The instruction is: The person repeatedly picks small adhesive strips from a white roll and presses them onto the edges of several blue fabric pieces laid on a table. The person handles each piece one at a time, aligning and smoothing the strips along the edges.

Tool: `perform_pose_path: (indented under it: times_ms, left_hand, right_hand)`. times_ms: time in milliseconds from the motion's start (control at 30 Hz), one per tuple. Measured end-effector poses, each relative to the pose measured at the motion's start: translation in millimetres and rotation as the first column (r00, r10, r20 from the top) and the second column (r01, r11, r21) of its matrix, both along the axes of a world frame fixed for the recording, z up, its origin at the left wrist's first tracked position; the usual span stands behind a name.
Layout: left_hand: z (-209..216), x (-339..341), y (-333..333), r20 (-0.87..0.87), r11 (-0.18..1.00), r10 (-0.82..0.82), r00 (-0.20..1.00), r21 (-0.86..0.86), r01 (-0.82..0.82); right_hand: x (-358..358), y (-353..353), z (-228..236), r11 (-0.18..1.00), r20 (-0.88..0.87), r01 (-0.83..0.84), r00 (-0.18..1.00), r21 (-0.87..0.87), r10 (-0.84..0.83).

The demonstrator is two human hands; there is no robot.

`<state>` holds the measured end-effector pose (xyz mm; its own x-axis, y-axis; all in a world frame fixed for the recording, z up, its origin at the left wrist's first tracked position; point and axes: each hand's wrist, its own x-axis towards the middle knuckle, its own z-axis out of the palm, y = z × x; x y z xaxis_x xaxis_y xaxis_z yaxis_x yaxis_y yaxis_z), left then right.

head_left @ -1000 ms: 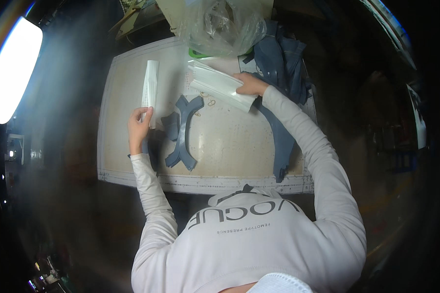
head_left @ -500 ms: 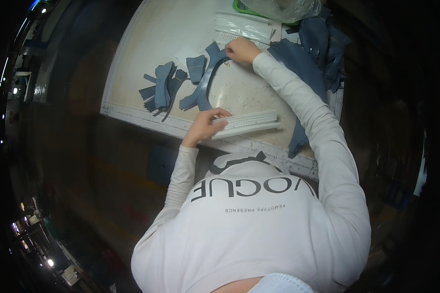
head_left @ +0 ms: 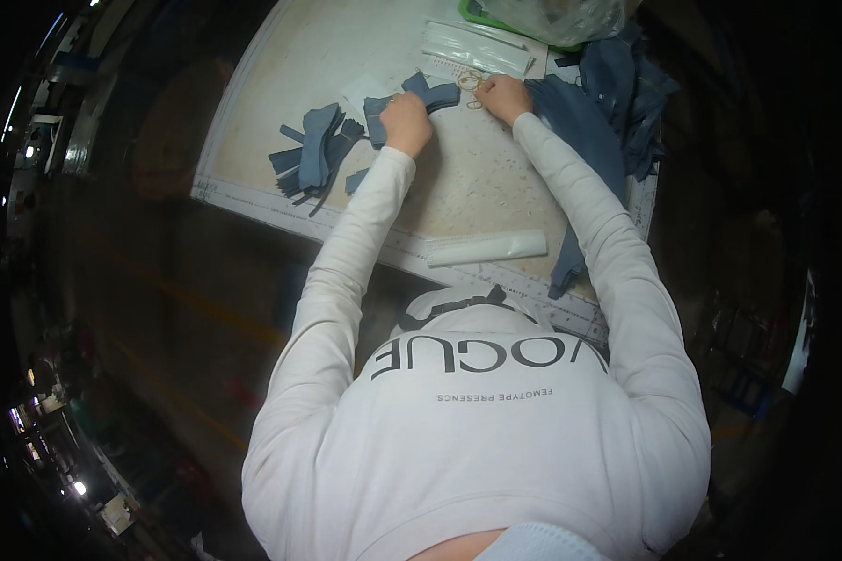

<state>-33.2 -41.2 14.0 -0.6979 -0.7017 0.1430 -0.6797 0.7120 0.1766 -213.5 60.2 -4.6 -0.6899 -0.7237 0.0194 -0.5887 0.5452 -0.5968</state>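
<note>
My left hand (head_left: 407, 124) is closed over the curved blue fabric piece (head_left: 435, 92), its fingers curled down and partly hidden. Beside it lies a small stack of blue fabric (head_left: 376, 120). My right hand (head_left: 503, 98) has its fingertips pinched at several thin tan rubber bands (head_left: 470, 82) on the table; how many it grips cannot be seen. To the left rests a fanned bundle of blue cut pieces (head_left: 316, 150). A white strip-like packet (head_left: 486, 248) lies near the table's front edge, touched by neither hand.
The pale worktable (head_left: 253, 150) has ruler-like markings along its edge. At the back are a clear-wrapped white packet (head_left: 477, 49) and a green tray (head_left: 482, 17) under a clear plastic bag (head_left: 561, 19). Larger blue fabric (head_left: 617, 84) is heaped along the right side.
My left hand has let go of the white packet near the front edge and moved forward onto the blue fabric. My right hand has shifted slightly right, off the curved piece, uncovering rubber bands.
</note>
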Motion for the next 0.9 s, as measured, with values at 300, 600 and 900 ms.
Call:
perform_pose_path:
  times_ms: [300,600,900]
  left_hand:
    - [-9,-25,-12,0.187,0.995,0.024,0.982,0.086,-0.04]
    - [-19,-8,12,0.093,0.994,-0.06,0.994,0.094,0.051]
    - [-24,42,30,0.021,0.984,0.056,0.998,0.166,-0.059]
  right_hand:
    - [-32,36,18,0.915,0.166,-0.3,0.951,0.27,0.263]
    - [44,2,14,0.753,-0.412,-0.644,0.655,0.134,0.633]
    - [59,-50,4,0.463,-0.314,-0.701,0.343,0.543,0.886]
